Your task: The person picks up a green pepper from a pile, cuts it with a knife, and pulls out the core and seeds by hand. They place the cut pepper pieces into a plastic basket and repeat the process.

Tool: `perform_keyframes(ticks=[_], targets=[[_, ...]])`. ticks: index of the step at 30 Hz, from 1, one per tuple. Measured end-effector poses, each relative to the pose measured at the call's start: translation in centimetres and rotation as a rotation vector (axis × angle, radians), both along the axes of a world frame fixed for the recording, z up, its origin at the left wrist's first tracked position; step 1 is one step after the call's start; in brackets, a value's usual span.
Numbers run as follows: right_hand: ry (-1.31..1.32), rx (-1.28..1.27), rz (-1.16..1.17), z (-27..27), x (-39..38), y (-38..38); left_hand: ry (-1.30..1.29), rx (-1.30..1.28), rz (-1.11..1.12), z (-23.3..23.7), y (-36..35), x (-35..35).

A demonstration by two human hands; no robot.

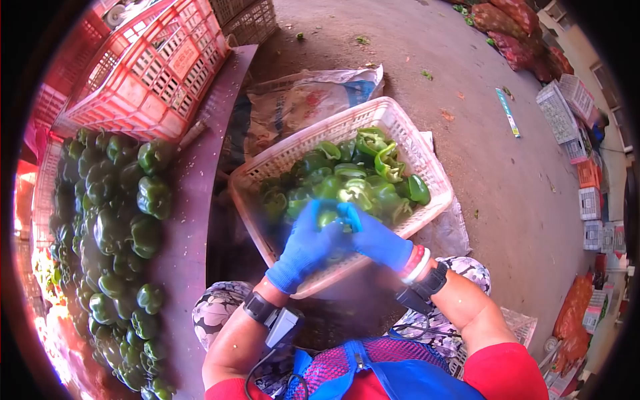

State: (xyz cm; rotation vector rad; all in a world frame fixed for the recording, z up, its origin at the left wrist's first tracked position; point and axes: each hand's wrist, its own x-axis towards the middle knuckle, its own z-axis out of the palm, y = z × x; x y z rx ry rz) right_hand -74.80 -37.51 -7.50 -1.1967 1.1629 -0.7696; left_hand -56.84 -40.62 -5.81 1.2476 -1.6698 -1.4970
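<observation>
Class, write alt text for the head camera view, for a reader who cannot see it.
Two blue-gloved hands, left and right, work together over a pale crate of cut green peppers. Whole peppers are heaped on the left.

Blue gloves (303, 252), red sleeves (505, 373), black wrist straps (260, 307).

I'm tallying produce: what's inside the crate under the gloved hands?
The crate holds green peppers, several cut open. Its bottom is hidden beneath them; the left hand and right hand cover some.
</observation>
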Motion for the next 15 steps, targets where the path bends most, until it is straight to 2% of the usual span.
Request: perform_keyframes(ticks=[1, 3, 4, 7, 11, 15], targets=[[-0.017, -0.014, -0.027, -0.2, 0.3, 0.3, -0.044, 0.024, 0.020, 0.2, 0.3, -0.3], [0.227, -0.295, 0.004, -0.7, 0.9, 0.8, -0.125, 0.077, 0.053, 0.2, 1.0, -1.0], [0.368, -0.260, -0.002, -0.7, 1.4, 1.2, -0.137, 0.042, 0.106, -0.6, 1.2, -1.2], [0.567, -0.248, -0.043, 0.0, 2.3, 0.6, -0.177, -0.053, 0.169, -1.7, 0.7, -1.4], [0.713, -0.424, -0.112, 0.6, 3.1, -0.7, -0.156, -0.136, 0.261, -1.6, 0.0, -1.7], [0.657, -0.253, -0.089, 0.4, 2.8, -1.1, -0.155, -0.098, 0.300, -2.1, -0.1, -1.7]])
